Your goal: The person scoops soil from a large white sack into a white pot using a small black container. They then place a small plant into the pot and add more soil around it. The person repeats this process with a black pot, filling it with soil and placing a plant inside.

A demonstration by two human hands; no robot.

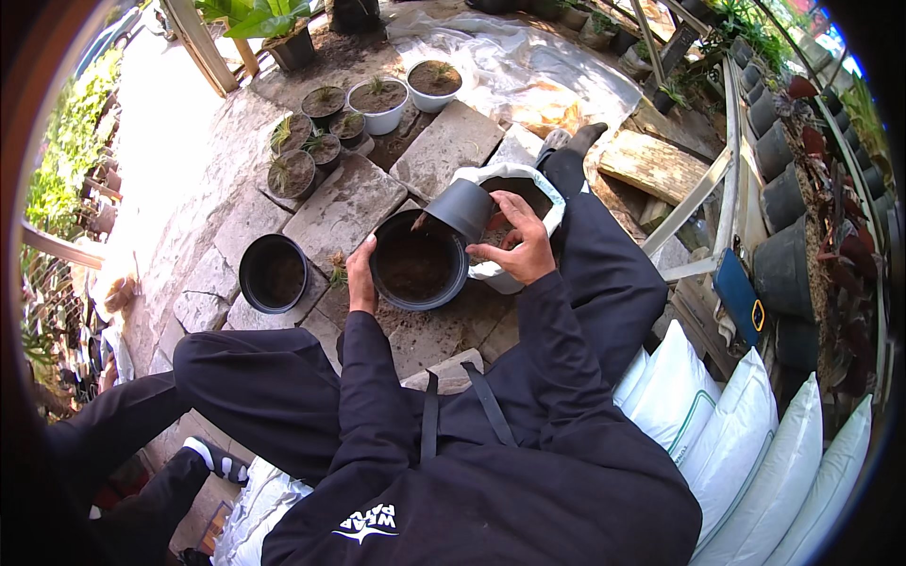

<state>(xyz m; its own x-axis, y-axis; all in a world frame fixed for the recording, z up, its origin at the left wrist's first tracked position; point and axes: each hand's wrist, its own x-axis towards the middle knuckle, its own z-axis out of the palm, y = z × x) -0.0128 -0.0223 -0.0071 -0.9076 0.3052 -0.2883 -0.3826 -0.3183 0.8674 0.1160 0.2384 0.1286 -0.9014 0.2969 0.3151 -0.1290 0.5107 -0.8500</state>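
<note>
A small black plastic pot (pixel 459 209) is tilted over a larger black plastic pot (pixel 419 260) that has dark soil at its bottom. My right hand (pixel 522 237) grips the small pot by its rim end, and a little soil shows at the pot's other end. Against the left side of the larger pot rests my left hand (pixel 362 274), thumb at its rim. Behind my right hand stands an open white sack (pixel 551 185) with soil in it. Another black pot (pixel 274 273), with soil inside, stands on the paving at the left. A small grassy plant (pixel 338 270) lies between the two pots.
Several potted seedlings (pixel 290 175) and two white pots (pixel 379 106) stand beyond the paving slabs (pixel 347 205). Full white sacks (pixel 729 417) lean at my right, near a phone (pixel 736 297) and a rack of black pots (pixel 782 262). Another person's foot (pixel 216 460) is at the lower left.
</note>
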